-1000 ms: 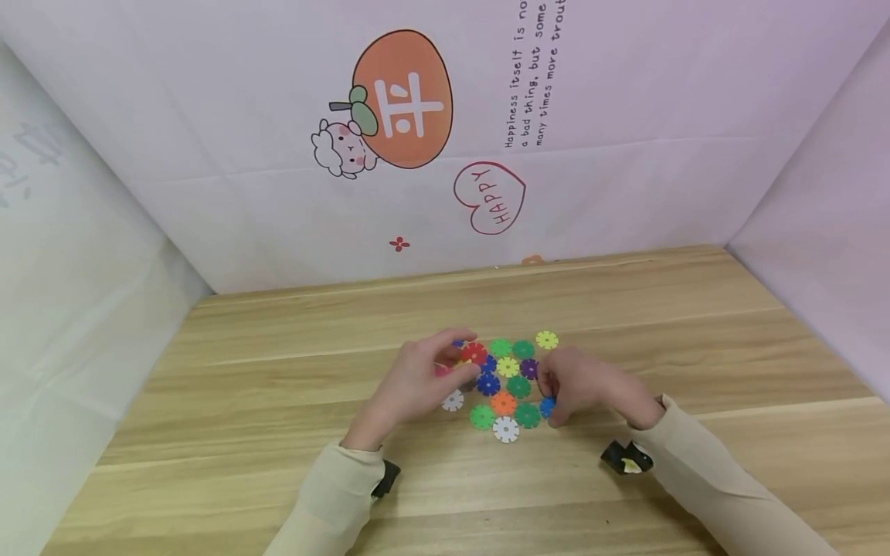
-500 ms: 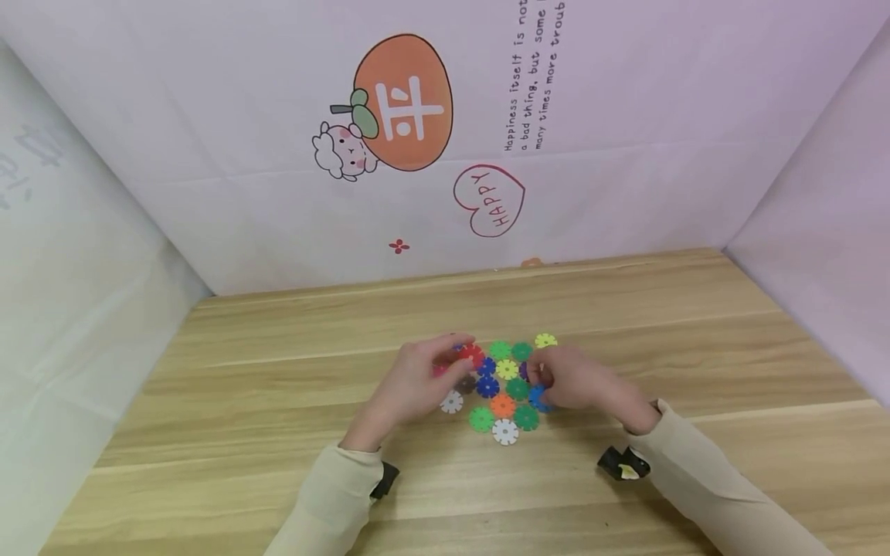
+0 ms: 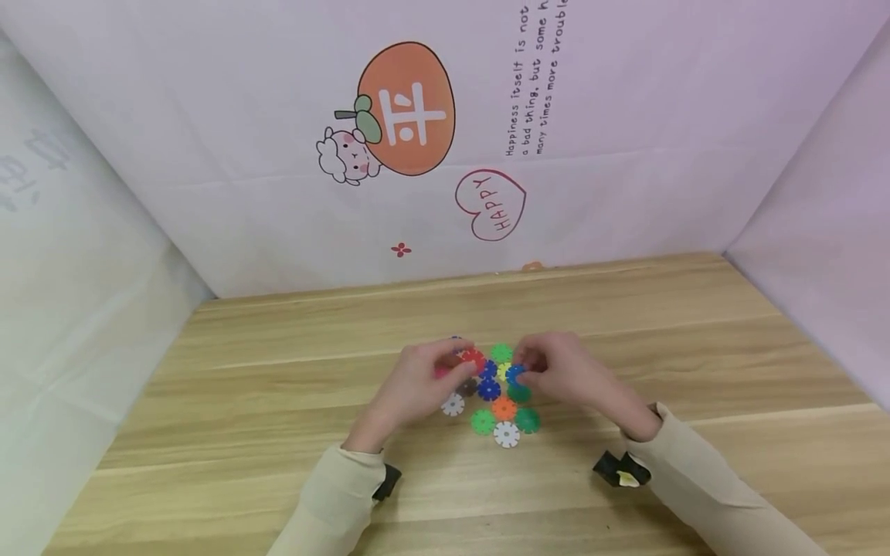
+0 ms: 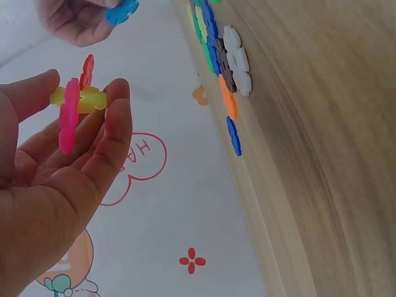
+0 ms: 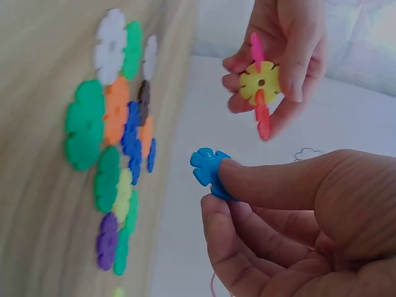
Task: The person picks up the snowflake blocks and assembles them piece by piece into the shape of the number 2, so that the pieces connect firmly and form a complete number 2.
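Three discs [image 4: 68, 120] are held in the left hand [image 3: 413, 386], one blue disc [image 5: 208, 169] in the right hand [image 3: 572, 374]; on the table [image 3: 278, 417], two white discs [image 5: 111, 59], two orange discs [image 5: 115, 111], three dark green discs [image 5: 85, 124] and one purple disc [image 5: 107, 240] are counted.

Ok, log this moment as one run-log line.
left hand: holds yellow disc joined to pink disc, red disc | right hand: pinches light-blue disc, unattached | other discs: on table

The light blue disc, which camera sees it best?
The right wrist view: there the light blue disc looks biggest, though the right hand covers part. The left wrist view has it smaller, near the top; the head view, tiny.
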A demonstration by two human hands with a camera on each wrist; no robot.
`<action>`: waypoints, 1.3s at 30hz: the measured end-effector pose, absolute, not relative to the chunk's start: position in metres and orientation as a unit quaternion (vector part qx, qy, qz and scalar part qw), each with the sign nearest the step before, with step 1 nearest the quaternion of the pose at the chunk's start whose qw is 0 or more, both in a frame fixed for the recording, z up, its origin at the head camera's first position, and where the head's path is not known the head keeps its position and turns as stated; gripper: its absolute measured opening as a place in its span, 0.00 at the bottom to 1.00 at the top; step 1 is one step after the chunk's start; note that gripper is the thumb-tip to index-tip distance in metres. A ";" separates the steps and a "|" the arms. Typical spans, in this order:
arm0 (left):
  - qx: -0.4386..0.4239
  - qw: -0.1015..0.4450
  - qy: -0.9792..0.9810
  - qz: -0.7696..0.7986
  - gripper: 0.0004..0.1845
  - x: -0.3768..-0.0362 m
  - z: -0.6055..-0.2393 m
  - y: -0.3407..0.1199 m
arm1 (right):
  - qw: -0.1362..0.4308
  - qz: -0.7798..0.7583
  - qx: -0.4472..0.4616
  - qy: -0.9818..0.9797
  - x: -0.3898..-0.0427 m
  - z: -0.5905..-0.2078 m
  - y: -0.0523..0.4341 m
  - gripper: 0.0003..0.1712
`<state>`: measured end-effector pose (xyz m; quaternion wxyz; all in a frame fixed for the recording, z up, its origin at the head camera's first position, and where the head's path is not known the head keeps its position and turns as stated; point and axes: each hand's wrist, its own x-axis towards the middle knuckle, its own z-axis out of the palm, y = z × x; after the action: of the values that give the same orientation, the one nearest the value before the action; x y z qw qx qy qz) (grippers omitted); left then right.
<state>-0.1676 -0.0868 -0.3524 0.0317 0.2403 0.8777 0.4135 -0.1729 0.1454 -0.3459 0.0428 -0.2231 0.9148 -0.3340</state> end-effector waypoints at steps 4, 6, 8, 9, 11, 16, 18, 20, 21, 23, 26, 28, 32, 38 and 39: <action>0.240 0.036 0.874 0.421 0.18 -0.168 -0.354 -0.087 | 0.015 -0.340 -0.233 0.911 -0.172 -0.341 0.138 0.06; 0.237 0.038 0.872 0.427 0.18 -0.168 -0.354 -0.087 | 0.001 -0.344 -0.242 0.907 -0.172 -0.339 0.135 0.07; 0.237 0.036 0.870 0.432 0.19 -0.168 -0.354 -0.087 | -0.010 -0.347 -0.246 0.905 -0.171 -0.340 0.131 0.07; 0.237 0.034 0.869 0.434 0.18 -0.168 -0.353 -0.087 | -0.015 -0.348 -0.248 0.904 -0.171 -0.341 0.130 0.07; 0.237 0.031 0.868 0.434 0.18 -0.168 -0.352 -0.087 | -0.024 -0.349 -0.253 0.902 -0.170 -0.344 0.128 0.07; 0.243 0.031 0.866 0.435 0.18 -0.167 -0.351 -0.087 | -0.048 -0.351 -0.264 0.897 -0.170 -0.350 0.126 0.07; 0.244 0.035 0.866 0.435 0.18 -0.168 -0.351 -0.088 | -0.058 -0.354 -0.270 0.893 -0.170 -0.350 0.124 0.07; 0.243 0.038 0.866 0.436 0.19 -0.168 -0.352 -0.088 | -0.066 -0.356 -0.278 0.890 -0.171 -0.351 0.123 0.06; 0.243 0.038 0.866 0.436 0.19 -0.168 -0.352 -0.089 | -0.071 -0.355 -0.282 0.889 -0.171 -0.351 0.122 0.06; 0.242 0.038 0.866 0.437 0.18 -0.168 -0.353 -0.089 | -0.079 -0.353 -0.292 0.886 -0.171 -0.352 0.121 0.06; 0.242 0.040 0.863 0.442 0.18 -0.169 -0.353 -0.089 | -0.086 -0.354 -0.302 0.881 -0.171 -0.353 0.119 0.06; 0.244 0.043 0.860 0.446 0.17 -0.169 -0.353 -0.089 | -0.093 -0.355 -0.305 0.879 -0.171 -0.355 0.118 0.06; 0.254 0.043 0.854 0.452 0.18 -0.170 -0.354 -0.089 | -0.112 -0.356 -0.302 0.877 -0.171 -0.357 0.117 0.06; 0.265 0.049 0.843 0.466 0.20 -0.171 -0.353 -0.091 | -0.150 -0.361 -0.299 0.871 -0.171 -0.357 0.117 0.07; 0.261 0.053 0.841 0.472 0.21 -0.171 -0.353 -0.092 | -0.156 -0.362 -0.300 0.869 -0.171 -0.357 0.117 0.07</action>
<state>-0.1712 -0.0919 -0.3533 0.0533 0.2607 0.8407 0.4716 -0.1706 0.1170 -0.3566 -0.1560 -0.2995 0.8687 -0.3623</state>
